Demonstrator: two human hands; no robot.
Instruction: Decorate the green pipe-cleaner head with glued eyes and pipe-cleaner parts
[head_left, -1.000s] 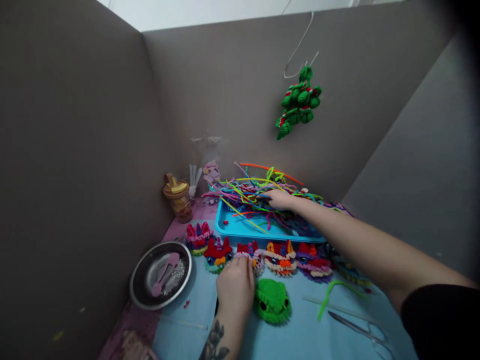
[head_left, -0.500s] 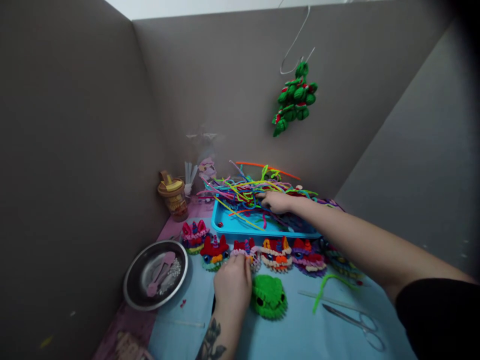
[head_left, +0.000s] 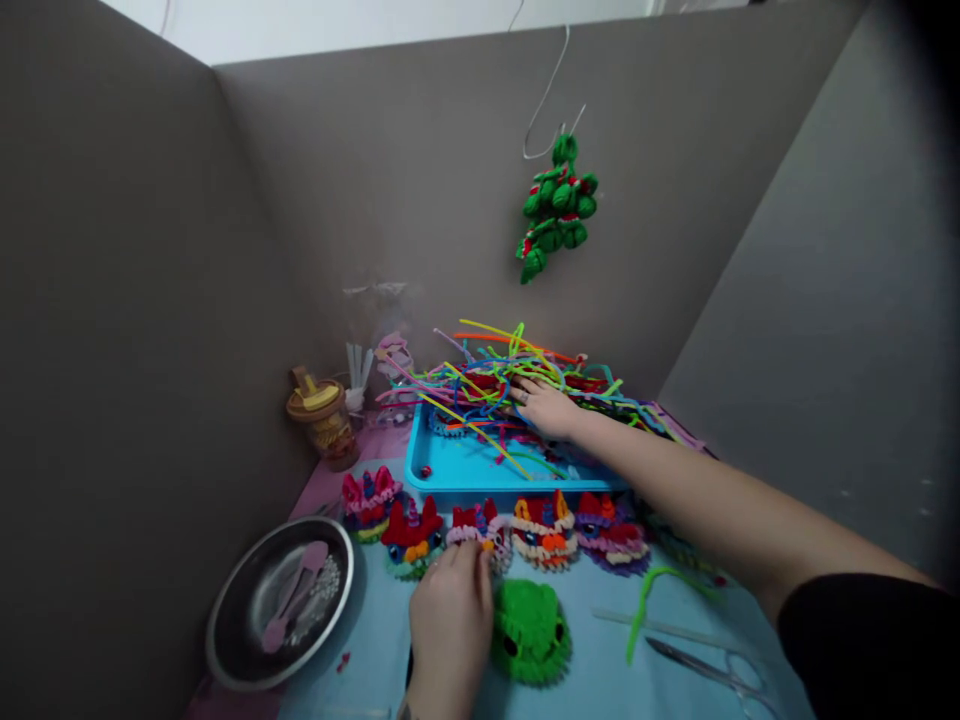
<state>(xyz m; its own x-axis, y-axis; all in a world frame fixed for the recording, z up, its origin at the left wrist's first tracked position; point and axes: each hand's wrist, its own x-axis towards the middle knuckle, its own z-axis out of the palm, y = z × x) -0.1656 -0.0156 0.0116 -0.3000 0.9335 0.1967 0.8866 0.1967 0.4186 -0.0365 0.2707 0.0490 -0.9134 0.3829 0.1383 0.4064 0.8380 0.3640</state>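
Note:
My right hand [head_left: 549,407] reaches into a tangled pile of coloured pipe cleaners [head_left: 480,380] on the blue tray [head_left: 450,462]. Its fingers are stretched and apart among the strands, with the tips partly covered. My left hand [head_left: 452,612] is closed, fingertips pinched together in front of a pink and red fuzzy animal head [head_left: 480,522]. What it holds, if anything, I cannot make out; an orange bit shows at the fingertips. Just right of it sits a green fuzzy head [head_left: 532,630] with dark eyes.
More fuzzy heads [head_left: 545,530] line the tray's front edge. Scissors [head_left: 709,668] and a bent green pipe cleaner [head_left: 649,600] lie at the right. A metal bowl [head_left: 225,655] with a pink tool and white beads, and a brown cup [head_left: 326,425], stand left. A green ornament [head_left: 559,205] hangs above.
My right hand has spread its fingers over the pipe cleaners, and some strands have shifted. My left hand keeps its pinch beside the green head. The view has shifted slightly.

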